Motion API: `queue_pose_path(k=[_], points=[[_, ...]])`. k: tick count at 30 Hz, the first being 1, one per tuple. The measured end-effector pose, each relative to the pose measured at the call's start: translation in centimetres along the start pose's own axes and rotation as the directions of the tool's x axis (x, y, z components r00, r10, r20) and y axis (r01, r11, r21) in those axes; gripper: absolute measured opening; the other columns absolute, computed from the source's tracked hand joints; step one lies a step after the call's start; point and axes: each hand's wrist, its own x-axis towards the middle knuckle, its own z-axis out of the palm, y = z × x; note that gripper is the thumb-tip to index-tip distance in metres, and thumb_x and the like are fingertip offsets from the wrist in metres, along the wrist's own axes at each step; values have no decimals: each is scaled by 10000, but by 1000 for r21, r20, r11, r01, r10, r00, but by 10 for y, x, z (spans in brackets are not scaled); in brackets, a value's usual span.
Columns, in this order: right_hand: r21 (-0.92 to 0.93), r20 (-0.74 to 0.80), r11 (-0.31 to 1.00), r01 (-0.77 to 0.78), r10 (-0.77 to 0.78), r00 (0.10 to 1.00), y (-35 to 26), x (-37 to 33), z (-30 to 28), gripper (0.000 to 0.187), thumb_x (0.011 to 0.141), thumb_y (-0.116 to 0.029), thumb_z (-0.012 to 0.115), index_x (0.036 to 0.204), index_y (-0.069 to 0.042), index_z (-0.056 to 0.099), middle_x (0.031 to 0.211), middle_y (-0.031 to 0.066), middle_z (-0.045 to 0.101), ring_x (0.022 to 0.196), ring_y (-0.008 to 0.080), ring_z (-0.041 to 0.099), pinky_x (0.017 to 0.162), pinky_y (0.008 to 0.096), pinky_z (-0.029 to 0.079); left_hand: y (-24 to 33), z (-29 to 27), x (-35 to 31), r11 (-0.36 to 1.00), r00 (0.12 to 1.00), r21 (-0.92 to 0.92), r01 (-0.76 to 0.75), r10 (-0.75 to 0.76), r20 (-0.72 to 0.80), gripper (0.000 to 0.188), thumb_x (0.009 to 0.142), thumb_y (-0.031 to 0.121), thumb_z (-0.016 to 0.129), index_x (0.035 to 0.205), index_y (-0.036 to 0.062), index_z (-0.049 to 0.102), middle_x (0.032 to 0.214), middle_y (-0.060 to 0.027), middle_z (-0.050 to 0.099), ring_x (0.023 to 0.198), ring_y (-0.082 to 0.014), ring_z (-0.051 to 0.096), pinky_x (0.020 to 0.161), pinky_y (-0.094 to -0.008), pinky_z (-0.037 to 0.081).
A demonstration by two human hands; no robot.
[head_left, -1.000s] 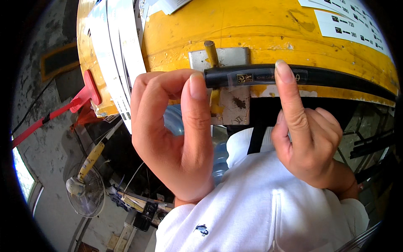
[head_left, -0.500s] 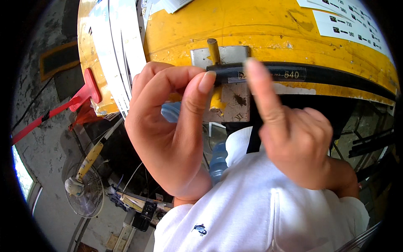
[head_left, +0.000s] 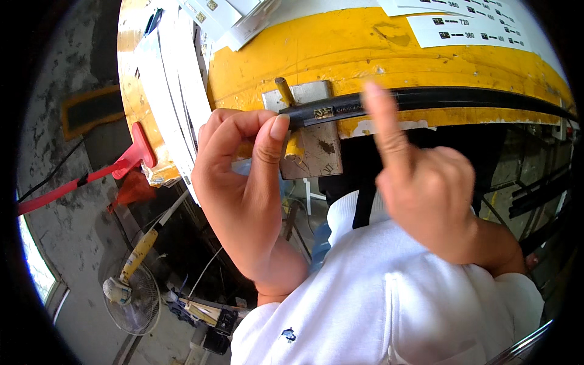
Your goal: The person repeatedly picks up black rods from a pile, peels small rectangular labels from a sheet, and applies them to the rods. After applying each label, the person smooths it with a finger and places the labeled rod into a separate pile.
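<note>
A long black tube or flexible strip [head_left: 462, 97] runs along the yellow table's near edge, curving away to the right. At its left end, my left hand [head_left: 240, 176] pinches it between thumb and forefinger. A small label with gold printing [head_left: 324, 113] sits on its upper face, partly covered by a finger. My right hand [head_left: 423, 194] has its forefinger stretched over the label, with the other fingers curled; the fingertip is blurred, so contact cannot be told. Beneath the tube lie a metal plate [head_left: 319, 146] and a worn yellow peg [head_left: 283, 90].
White label sheets [head_left: 471, 30] lie on the yellow table [head_left: 316, 48] at the far right. Paper strips [head_left: 173, 73] and a stack of papers [head_left: 243, 18] are at the left. A red-handled tool [head_left: 140, 146] leans at the table's left corner; a fan [head_left: 131, 298] stands below.
My right forefinger has moved rightward along the label, uncovering its left part. My left hand keeps its pinch on the tube's end. The whole view has shifted somewhat.
</note>
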Motion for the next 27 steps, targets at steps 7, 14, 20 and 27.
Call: queue_pose_path(k=[7,14,20,27], points=[[-126,-286,990,-65,26,958,61,-17,-18,626,716,108,694,1304,-105,661,578,15,498,496,125,460,504,288,409,7,-4,-6,999,997,3,-40,40,-58,102,870,6,728,839,-53,652,782,-42,558,762,-124,500,702,-237,380],[-107,-378,981,-162,110,919,76,-59,-105,590,631,111,674,1186,-84,715,641,18,529,527,207,494,532,327,373,81,4,-32,928,957,-236,-289,284,-56,290,927,169,633,735,8,485,822,-48,480,794,-152,441,803,-288,356],[-92,-674,901,-424,257,692,120,-130,-114,475,720,132,571,1159,-19,669,799,89,701,573,178,606,551,284,462,69,76,-57,874,944,-406,-265,321,75,182,788,53,698,731,10,531,776,-62,513,775,-183,490,696,-292,376],[707,-627,642,-296,763,155,186,-239,-114,231,902,-45,570,1127,2,597,1008,80,670,882,155,634,758,306,489,92,228,-112,816,574,-549,180,366,732,45,851,-7,737,853,7,695,835,-2,571,721,-82,508,642,-206,382]])
